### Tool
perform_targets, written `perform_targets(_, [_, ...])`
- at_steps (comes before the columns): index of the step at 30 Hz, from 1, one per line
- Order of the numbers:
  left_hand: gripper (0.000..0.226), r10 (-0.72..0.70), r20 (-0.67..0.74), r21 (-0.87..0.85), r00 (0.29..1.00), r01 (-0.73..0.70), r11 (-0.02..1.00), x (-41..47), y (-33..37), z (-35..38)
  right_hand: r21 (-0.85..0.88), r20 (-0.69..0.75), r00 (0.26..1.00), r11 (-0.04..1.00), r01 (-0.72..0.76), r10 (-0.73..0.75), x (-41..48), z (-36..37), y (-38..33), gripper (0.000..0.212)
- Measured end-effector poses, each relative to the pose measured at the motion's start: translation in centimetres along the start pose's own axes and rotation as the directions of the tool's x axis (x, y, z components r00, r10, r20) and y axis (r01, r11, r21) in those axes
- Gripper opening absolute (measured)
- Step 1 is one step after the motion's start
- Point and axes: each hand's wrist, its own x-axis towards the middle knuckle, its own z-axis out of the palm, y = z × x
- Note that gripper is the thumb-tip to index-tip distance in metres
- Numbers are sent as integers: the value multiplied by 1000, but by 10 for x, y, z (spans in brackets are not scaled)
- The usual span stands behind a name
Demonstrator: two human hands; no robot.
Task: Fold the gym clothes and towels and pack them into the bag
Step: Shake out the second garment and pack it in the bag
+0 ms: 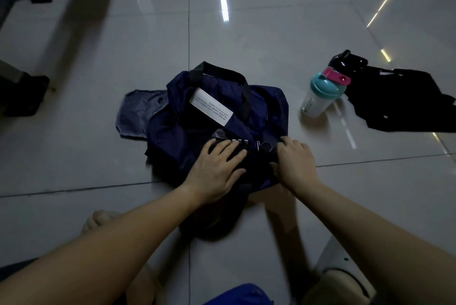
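A navy blue bag [266, 107] with black handles and a white label lies on the tiled floor in front of me. My left hand [217, 168] presses flat, fingers straight, on a dark folded garment [254, 159] at the bag's near opening. My right hand [294, 159] grips the bag's dark edge beside a black buckle, fingers curled. A grey cloth [138, 114] lies partly under the bag's left side. A black garment [404, 102] lies spread on the floor at the right.
A shaker bottle [320, 97] with a teal lid and pink clip stands right of the bag, a black bottle [345, 61] behind it. Dark equipment feet [22, 97] sit at the left and far right. My legs are at the bottom edge.
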Motion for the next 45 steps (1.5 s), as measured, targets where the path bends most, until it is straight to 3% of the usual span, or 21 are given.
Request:
perform_targets(1, [61, 49, -15, -53, 999, -50, 997, -3, 2, 1, 15, 0, 1000, 1000, -14, 14, 1, 0, 2, 34])
perform_targets(3, [72, 38, 134, -131, 990, -21, 991, -7, 10, 3, 8, 5, 1000, 1000, -16, 16, 2, 2, 4, 19])
perform_targets(5, [86, -17, 300, -112, 954, 53, 992, -3, 15, 8, 8, 13, 1000, 1000, -14, 14, 3, 4, 6, 15])
perform_targets(7, [99, -44, 358, -88, 933, 81, 993, 4, 17, 11, 31, -20, 1000, 999, -11, 12, 3, 6, 8, 18])
perform_targets(10, [111, -55, 410, -61, 911, 88, 994, 11, 15, 14, 75, -65, 998, 997, 19, -14, 6, 5, 8, 37])
perform_targets(14, [120, -70, 470, -50, 880, 105, 993, 10, 16, 14, 88, 85, 994, 994, 59, -66, 24, 10, 4, 62])
perform_targets(19, [121, -85, 497, -86, 864, 147, 985, 12, 16, 11, 99, 96, 994, 994, 44, -54, 39, 19, -1, 47])
perform_targets(23, [120, -107, 507, -110, 855, 187, 976, 15, 18, 10, 71, 37, 990, 989, 133, -136, 39, 13, 17, 27])
perform_targets(27, [117, -127, 525, -189, 842, 261, 947, 23, 20, 5, 163, -50, 985, 972, 170, -164, 30, 11, 39, 21])
perform_targets(31, [116, -144, 559, -284, 817, 352, 892, 30, 21, 4, 415, -139, 990, 908, 49, 10, 15, 12, 46, 20])
perform_targets(34, [115, -171, 557, -261, 813, 366, 893, 32, 24, 10, 653, -108, 966, 749, -110, 236, 6, 11, 46, 23])
perform_targets(37, [113, -191, 570, -239, 799, 383, 892, 34, 29, 11, 777, -89, 915, 602, -183, 394, 1, 12, 39, 22])
perform_targets(39, [111, -199, 552, -227, 810, 376, 899, 31, 30, 6, 812, -63, 892, 542, -215, 447, 0, 13, 33, 19])
perform_targets(43, [103, -204, 334, -140, 920, 263, 955, 4, 43, -4, 758, -12, 895, 588, -282, 445, -1, 19, 29, 18])
perform_targets(45, [102, -196, 325, -152, 925, 256, 955, -9, 51, -2, 752, 21, 888, 578, -316, 459, -1, 17, 28, 17])
